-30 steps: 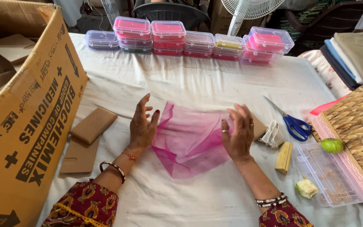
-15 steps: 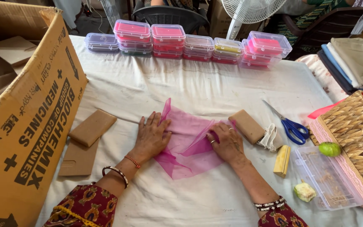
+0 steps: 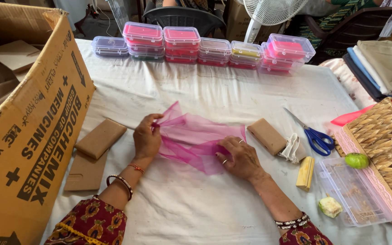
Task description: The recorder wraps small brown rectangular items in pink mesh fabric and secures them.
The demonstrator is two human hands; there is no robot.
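Note:
A sheer pink net cloth [image 3: 191, 136] lies crumpled on the white tablecloth [image 3: 214, 95] in front of me. My left hand [image 3: 147, 138] pinches the cloth's left edge between thumb and fingers. My right hand [image 3: 240, 156] presses flat on the cloth's lower right part, fingers curled into the fabric. A brown rectangular block [image 3: 267, 136] lies just right of the cloth, with a small bundle of white cord [image 3: 291, 147] beside it.
A big open cardboard box [image 3: 28, 118] stands at the left, two brown flat pieces [image 3: 98, 140] by it. Stacked clear lidded boxes [image 3: 182, 43] line the far edge. Blue scissors [image 3: 316, 138], a yellow bar [image 3: 306, 172], a clear tray [image 3: 355, 190], a green fruit [image 3: 356, 160] and a wicker basket [image 3: 382, 136] sit at right.
Both hands have drawn the cloth together: it went from spread flat to bunched. My left hand now pinches its edge and my right hand has slid down onto its lower right.

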